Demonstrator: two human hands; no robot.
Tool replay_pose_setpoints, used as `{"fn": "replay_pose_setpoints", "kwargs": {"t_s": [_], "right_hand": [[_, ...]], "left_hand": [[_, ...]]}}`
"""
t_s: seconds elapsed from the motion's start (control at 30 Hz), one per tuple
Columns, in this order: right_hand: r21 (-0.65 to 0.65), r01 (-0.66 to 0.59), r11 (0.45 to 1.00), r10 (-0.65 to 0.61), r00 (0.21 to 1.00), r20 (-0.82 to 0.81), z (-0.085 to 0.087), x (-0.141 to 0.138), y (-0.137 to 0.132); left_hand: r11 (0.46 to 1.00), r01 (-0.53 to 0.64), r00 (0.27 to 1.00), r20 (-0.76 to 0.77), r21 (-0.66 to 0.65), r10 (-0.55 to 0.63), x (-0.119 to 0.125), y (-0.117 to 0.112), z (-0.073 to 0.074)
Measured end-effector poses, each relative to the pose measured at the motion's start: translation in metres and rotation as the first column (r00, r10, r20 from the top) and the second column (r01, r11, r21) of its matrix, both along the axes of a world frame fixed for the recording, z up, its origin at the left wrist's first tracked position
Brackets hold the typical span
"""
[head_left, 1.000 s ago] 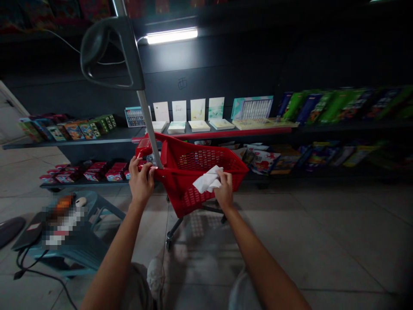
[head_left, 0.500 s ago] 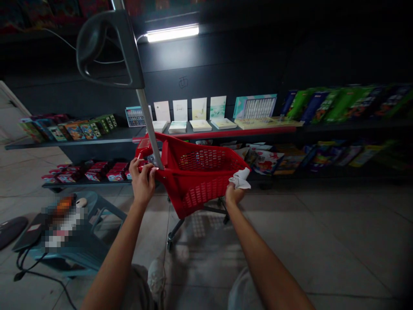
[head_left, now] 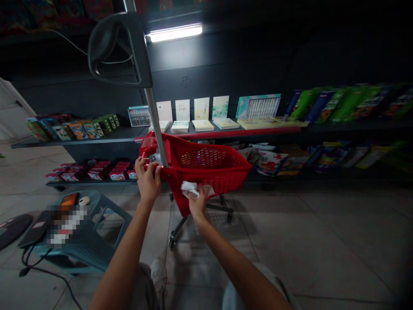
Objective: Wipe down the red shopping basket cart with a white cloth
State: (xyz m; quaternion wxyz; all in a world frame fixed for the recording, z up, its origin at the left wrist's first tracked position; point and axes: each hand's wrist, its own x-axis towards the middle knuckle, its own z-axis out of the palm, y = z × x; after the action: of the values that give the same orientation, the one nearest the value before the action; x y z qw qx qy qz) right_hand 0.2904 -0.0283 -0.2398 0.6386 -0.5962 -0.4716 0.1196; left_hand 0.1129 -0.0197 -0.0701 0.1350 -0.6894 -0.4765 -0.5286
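In front of me stands a small red plastic shopping cart (head_left: 219, 174) on grey metal legs with casters. Its left end carries a tall metal pole (head_left: 155, 114) with a dark grey loop (head_left: 142, 51) near the top. My left hand (head_left: 149, 178) has its fingers curled over the cart's red handle end, beside the foot of the pole. A crumpled white cloth (head_left: 190, 188) is gripped in my right hand (head_left: 198, 202), which presses it against the near side wall of the basket, toward the left end.
Behind the cart, a dark shelf (head_left: 125, 134) holds boxes, upright cards and bagged goods. At left, a blue-grey stool (head_left: 106, 202) bears a phone (head_left: 69, 200) and other items, partly blurred; a black cable (head_left: 54, 275) trails to the floor. A lamp (head_left: 176, 32) glows above.
My right hand has swept the cloth leftward along the cart's side, from its far right corner to near the left end. The left hand keeps its hold; the view has shifted slightly.
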Motion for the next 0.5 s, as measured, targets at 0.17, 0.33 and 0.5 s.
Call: {"fn": "replay_pose_setpoints", "kwargs": {"t_s": [0.17,0.33,0.5], "right_hand": [[0.137,-0.159,0.978,0.130,0.971,0.201,0.037,-0.029,-0.019],[0.021,-0.412,0.911,0.297,0.690,0.660,0.025,-0.032,-0.025],[-0.335,-0.394,0.856,0.456,0.269,0.849,-0.038,-0.027,-0.028]], "left_hand": [[1.000,-0.021,1.000,0.002,-0.001,0.021,0.003,-0.003,0.001],[0.998,-0.050,0.999,-0.009,-0.027,0.050,0.003,-0.005,0.001],[0.996,-0.073,0.997,-0.038,-0.056,0.071,-0.002,-0.003,0.002]]}}
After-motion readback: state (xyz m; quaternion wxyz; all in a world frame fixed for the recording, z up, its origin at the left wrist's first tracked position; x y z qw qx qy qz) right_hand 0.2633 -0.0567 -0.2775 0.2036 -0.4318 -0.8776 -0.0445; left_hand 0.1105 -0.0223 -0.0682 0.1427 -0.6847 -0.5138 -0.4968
